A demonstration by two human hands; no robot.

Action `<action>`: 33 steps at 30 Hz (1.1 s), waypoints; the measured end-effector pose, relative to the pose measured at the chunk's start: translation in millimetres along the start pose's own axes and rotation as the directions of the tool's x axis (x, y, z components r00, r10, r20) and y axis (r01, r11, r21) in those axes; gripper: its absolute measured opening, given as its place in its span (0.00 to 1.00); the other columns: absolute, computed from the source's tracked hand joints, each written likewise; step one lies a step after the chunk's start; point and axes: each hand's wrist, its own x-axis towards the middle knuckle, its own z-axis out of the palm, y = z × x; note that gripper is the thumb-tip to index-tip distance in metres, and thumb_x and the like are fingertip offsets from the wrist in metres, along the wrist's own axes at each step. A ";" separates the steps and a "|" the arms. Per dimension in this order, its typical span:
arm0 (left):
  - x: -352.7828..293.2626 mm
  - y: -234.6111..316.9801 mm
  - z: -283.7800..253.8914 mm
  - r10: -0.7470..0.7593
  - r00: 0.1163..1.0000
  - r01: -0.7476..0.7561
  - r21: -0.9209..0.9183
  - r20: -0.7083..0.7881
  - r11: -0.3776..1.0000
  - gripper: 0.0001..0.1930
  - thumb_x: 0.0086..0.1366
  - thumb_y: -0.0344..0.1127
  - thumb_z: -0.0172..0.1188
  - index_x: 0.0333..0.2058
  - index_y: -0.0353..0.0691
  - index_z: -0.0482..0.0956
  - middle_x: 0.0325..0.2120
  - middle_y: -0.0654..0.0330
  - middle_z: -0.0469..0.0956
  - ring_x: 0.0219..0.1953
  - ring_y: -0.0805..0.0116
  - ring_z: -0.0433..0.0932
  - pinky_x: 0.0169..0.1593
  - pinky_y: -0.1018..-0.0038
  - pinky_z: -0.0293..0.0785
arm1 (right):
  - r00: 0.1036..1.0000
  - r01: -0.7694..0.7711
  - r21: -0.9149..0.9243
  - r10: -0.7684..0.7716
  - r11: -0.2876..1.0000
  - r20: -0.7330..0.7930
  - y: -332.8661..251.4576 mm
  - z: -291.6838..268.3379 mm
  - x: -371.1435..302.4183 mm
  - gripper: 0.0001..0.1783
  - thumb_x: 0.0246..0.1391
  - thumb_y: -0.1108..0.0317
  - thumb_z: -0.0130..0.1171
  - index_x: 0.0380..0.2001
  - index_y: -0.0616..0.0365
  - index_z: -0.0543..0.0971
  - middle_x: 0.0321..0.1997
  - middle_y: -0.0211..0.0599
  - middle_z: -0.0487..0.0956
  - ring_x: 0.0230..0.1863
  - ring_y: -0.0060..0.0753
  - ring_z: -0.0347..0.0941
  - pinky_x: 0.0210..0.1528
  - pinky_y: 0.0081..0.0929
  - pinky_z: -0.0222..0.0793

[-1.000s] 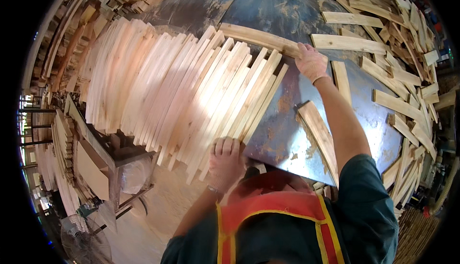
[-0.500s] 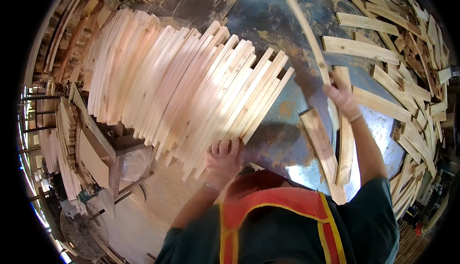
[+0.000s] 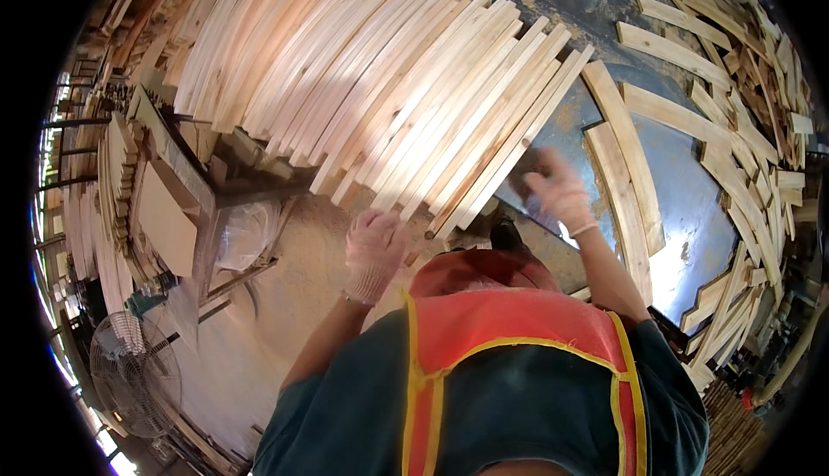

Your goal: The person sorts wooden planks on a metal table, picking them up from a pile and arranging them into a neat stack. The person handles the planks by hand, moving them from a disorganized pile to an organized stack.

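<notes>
A long row of pale wooden strips lies side by side on the metal table, slanting up to the right. At the strips' near ends is my left hand, in a light glove with its fingers curled; what lies under the fingers is hidden. My right hand, also gloved and blurred by motion, is beside the row's right edge, thumb and fingers apart and nothing visible in it. Two wider boards, an outer board and an inner board, lie together just right of that hand.
Loose boards and a heap of offcuts cover the table's right side. The metal tabletop is dusty and stained. A caged fan stands at lower left, below a clear plastic bag. More timber is stacked along the left.
The strip my right hand held upright over the table is no longer in it, and that hand has moved left and nearer to the row. The view has shifted. My left hand remains by the strip ends.
</notes>
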 end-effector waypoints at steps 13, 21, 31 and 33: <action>-24.1 -22.3 42.1 -0.044 0.719 0.562 -0.543 0.693 0.624 0.48 0.69 0.55 0.68 0.76 0.31 0.58 0.64 0.44 0.74 0.60 0.57 0.79 0.62 0.68 0.76 | 0.862 -0.507 -0.462 0.433 0.727 -0.265 142.5 -84.3 -2.9 0.43 0.60 0.44 0.64 0.71 0.52 0.64 0.64 0.54 0.78 0.63 0.64 0.76 0.64 0.53 0.73; 68.1 90.5 -35.3 0.210 0.632 0.319 -0.498 0.746 0.806 0.52 0.63 0.46 0.68 0.78 0.34 0.49 0.53 0.39 0.82 0.47 0.51 0.84 0.49 0.60 0.80 | 0.892 -0.364 0.470 0.447 0.804 -0.073 125.7 -50.6 44.1 0.29 0.67 0.46 0.58 0.55 0.63 0.76 0.40 0.50 0.82 0.42 0.41 0.79 0.51 0.41 0.74; 84.5 70.8 -141.3 0.005 0.865 0.084 -0.156 0.501 0.984 0.47 0.66 0.39 0.64 0.79 0.40 0.50 0.40 0.49 0.82 0.38 0.60 0.82 0.45 0.65 0.83 | 0.982 0.002 0.671 0.123 0.741 -0.140 18.9 95.7 58.4 0.51 0.64 0.43 0.66 0.73 0.69 0.57 0.64 0.62 0.74 0.59 0.53 0.76 0.63 0.42 0.72; 122.4 -1.4 -144.2 0.011 0.977 0.075 -0.387 0.214 0.919 0.42 0.67 0.35 0.65 0.77 0.40 0.56 0.39 0.54 0.80 0.34 0.64 0.80 0.42 0.69 0.84 | 0.946 -0.023 0.409 0.152 0.912 -0.286 -15.2 91.2 50.3 0.57 0.59 0.41 0.70 0.74 0.71 0.55 0.67 0.66 0.72 0.64 0.59 0.73 0.69 0.45 0.68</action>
